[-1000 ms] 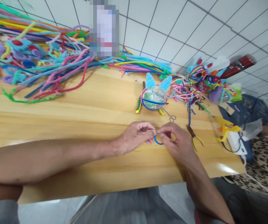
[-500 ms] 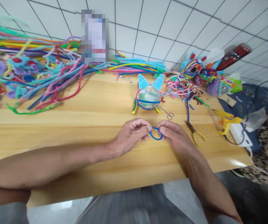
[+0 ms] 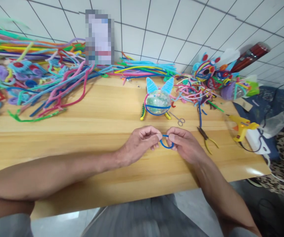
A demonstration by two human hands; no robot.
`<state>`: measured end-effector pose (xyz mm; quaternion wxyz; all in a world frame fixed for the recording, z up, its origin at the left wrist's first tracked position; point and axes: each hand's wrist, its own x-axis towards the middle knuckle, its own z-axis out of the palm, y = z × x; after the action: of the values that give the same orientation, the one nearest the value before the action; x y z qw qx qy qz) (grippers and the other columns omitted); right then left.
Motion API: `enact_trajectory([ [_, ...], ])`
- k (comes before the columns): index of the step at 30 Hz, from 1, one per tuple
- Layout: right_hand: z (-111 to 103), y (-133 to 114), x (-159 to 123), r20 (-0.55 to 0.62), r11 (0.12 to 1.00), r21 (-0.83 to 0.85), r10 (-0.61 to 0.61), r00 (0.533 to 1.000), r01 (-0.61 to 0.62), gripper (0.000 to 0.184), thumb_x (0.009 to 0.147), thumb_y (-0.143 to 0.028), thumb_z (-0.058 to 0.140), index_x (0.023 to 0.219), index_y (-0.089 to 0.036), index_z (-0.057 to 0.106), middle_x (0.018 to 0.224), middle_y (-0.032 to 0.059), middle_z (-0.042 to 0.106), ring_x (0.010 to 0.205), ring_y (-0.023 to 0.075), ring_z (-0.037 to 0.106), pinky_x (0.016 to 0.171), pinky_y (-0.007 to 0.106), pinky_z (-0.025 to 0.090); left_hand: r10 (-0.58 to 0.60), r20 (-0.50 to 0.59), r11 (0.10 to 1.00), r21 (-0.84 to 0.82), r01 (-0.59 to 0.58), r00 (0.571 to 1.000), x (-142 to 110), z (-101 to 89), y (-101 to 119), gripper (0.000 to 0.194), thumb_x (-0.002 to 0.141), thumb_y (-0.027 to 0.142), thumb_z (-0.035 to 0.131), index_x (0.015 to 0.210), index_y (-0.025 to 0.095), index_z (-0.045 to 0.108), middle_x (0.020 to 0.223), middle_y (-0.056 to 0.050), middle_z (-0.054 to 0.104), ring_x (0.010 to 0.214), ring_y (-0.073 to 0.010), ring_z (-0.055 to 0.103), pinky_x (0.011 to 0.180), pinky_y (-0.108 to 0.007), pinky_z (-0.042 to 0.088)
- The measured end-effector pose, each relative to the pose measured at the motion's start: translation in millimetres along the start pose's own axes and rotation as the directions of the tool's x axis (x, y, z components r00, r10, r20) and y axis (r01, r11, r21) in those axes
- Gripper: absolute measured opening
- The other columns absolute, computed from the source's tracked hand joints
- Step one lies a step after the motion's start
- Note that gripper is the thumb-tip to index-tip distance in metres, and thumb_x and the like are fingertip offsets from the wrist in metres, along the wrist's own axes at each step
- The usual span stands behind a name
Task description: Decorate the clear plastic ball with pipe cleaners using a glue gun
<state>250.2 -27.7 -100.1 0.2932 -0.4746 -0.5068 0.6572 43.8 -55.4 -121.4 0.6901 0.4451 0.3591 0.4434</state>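
A blue pipe cleaner (image 3: 167, 147), bent into a loop with a flattened top, is held between my two hands above the table. My left hand (image 3: 142, 143) pinches its left side between thumb and fingers. On the right side, my right hand (image 3: 185, 143) grips it the same way. Just beyond the hands stands a clear rounded craft body (image 3: 158, 100) with two light-blue pipe-cleaner ears, a blue band across its front and a blue and pink rim. Yellow-tipped green handles stick out beneath it.
Small scissors (image 3: 181, 121) and yellow-handled pliers (image 3: 208, 140) lie to the right. Farther right are a yellow glue gun (image 3: 243, 126) and a white power strip (image 3: 258, 143). Piles of pipe cleaners (image 3: 65, 80) cover the back left. Finished colourful crafts (image 3: 206, 69) stand at the back right, near a seated person.
The blue loop's top has become flatter and its shape more like a D. Both hands keep their pinch on it and have barely moved. The camera view has shifted slightly.
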Motion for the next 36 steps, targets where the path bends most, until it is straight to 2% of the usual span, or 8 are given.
enact_trajectory([
  [4,1.8,-3.7,0.2,0.022,0.996,0.072,0.045,0.999,-0.046,0.042,0.074,-0.058,0.086,0.077,-0.02,0.067,0.063,-0.002,0.056,0.054,0.0116,0.044,0.049,0.025,0.031,-0.019,-0.013,1.0,0.016,0.02,1.0,0.0,1.1,1.5,0.031,0.087,0.045,0.077,0.089,0.015,0.069,0.071,0.0,0.066,0.064,-0.0105,0.059,0.062,-0.023,0.049],
  [8,2.8,-2.7,0.7,0.031,0.982,0.177,0.068,0.997,-0.072,0.046,0.072,-0.061,0.087,0.079,-0.019,0.069,0.073,0.0018,0.063,0.055,0.0113,0.046,0.046,0.025,0.031,-0.011,-0.107,1.0,0.011,0.012,0.994,0.2,3.4,4.6,0.03,0.088,0.045,0.074,0.087,0.015,0.067,0.065,0.001,0.063,0.06,-0.0107,0.055,0.06,-0.024,0.047],
  [11,2.9,-1.2,0.7,0.01,0.976,0.209,0.067,0.998,-0.068,0.045,0.068,-0.057,0.092,0.076,-0.019,0.068,0.076,0.0012,0.064,0.053,0.0089,0.042,0.046,0.024,0.028,-0.003,-0.165,1.0,0.026,0.007,0.986,0.6,4.1,6.0,0.03,0.088,0.045,0.074,0.086,0.016,0.067,0.062,0.003,0.058,0.056,-0.0093,0.05,0.057,-0.023,0.043],
  [15,3.6,-0.8,0.6,-0.019,0.978,0.201,0.052,0.998,-0.047,0.045,0.064,-0.052,0.096,0.074,-0.02,0.067,0.07,-0.0014,0.061,0.052,0.0073,0.036,0.048,0.024,0.025,-0.006,-0.146,0.999,0.04,0.011,0.989,0.3,3.1,5.1,0.033,0.087,0.048,0.075,0.086,0.016,0.068,0.059,0.005,0.054,0.053,-0.0082,0.045,0.053,-0.023,0.037],
  [20,4.7,-0.6,0.9,-0.026,0.971,0.236,0.035,0.999,-0.028,0.047,0.062,-0.054,0.098,0.075,-0.02,0.069,0.07,-0.001,0.062,0.052,0.007,0.038,0.048,0.023,0.024,0.004,-0.15,0.999,0.047,0.003,0.989,0.9,1.2,4.2,0.034,0.087,0.049,0.076,0.085,0.016,0.067,0.058,0.005,0.053,0.052,-0.0079,0.044,0.053,-0.023,0.035],
  [23,4.4,-0.2,0.9,-0.006,0.967,0.253,0.032,0.999,-0.029,0.048,0.068,-0.059,0.094,0.079,-0.019,0.07,0.067,-0.0013,0.061,0.05,0.0073,0.041,0.047,0.023,0.025,0.031,-0.173,0.998,0.054,-0.022,0.984,2.3,0.0,6.3,0.033,0.088,0.048,0.073,0.086,0.016,0.066,0.059,0.005,0.053,0.052,-0.0079,0.044,0.053,-0.023,0.036],
  [27,4.0,1.8,0.8,0.027,0.972,0.233,-0.007,1.0,0.0,0.047,0.074,-0.059,0.091,0.077,-0.018,0.069,0.053,-0.0053,0.05,0.047,0.0077,0.041,0.048,0.023,0.026,0.042,-0.193,0.996,0.079,-0.027,0.98,4.2,-1.6,8.3,0.031,0.09,0.047,0.071,0.089,0.016,0.067,0.057,0.006,0.052,0.051,-0.0079,0.042,0.051,-0.022,0.034],
  [36,1.3,2.5,3.3,-0.08,0.959,0.28,-0.013,0.997,0.035,0.045,0.071,-0.054,0.094,0.076,-0.018,0.067,0.055,-0.0044,0.055,0.048,0.0073,0.044,0.047,0.021,0.029,-0.009,-0.133,0.999,0.048,0.015,0.991,6.9,-2.8,4.2,0.036,0.081,0.049,0.081,0.085,0.016,0.066,0.057,0.006,0.052,0.05,-0.0073,0.043,0.051,-0.022,0.035],
])
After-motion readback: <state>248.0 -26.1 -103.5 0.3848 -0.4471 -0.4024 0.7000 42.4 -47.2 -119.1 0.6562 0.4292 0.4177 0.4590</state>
